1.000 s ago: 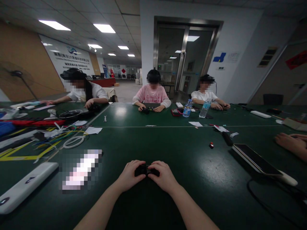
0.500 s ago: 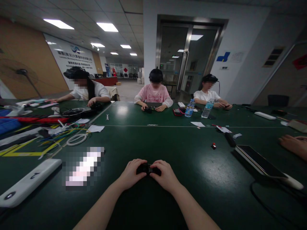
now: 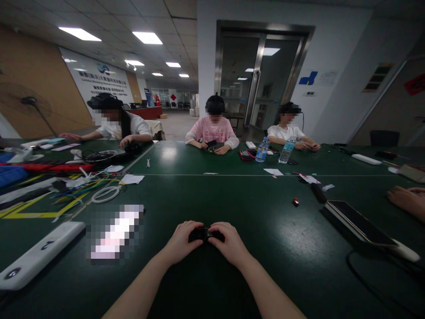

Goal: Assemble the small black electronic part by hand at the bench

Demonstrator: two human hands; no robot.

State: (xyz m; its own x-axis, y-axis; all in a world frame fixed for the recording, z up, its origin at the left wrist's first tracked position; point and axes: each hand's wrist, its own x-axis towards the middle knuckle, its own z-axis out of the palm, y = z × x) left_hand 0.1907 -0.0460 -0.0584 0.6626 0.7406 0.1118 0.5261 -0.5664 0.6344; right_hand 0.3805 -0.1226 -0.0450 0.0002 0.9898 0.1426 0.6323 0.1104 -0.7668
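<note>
Gripping a small black object from both sides, with the left hand and the right hand closed on its ends, at the near middle of the green table; impossible to tell whether resting on it or lifted just clear. Mostly hidden under curled fingers, with only a dark strip on show between the knuckles; shape too dim to read. Further left, a white bar cut off by the frame's edge, and beside it a pixelated patch masking whatever lies there. Off to the right, well apart from the hands, a flat dark slab, a small red piece just beyond, and a co-worker's hand cropped at the wrist by the right edge. Beyond on the left, a tangle of coloured wires beside a white ring. Farthest off, two water bottles and three people seated along the far side, handling small things too distant to identify.
</note>
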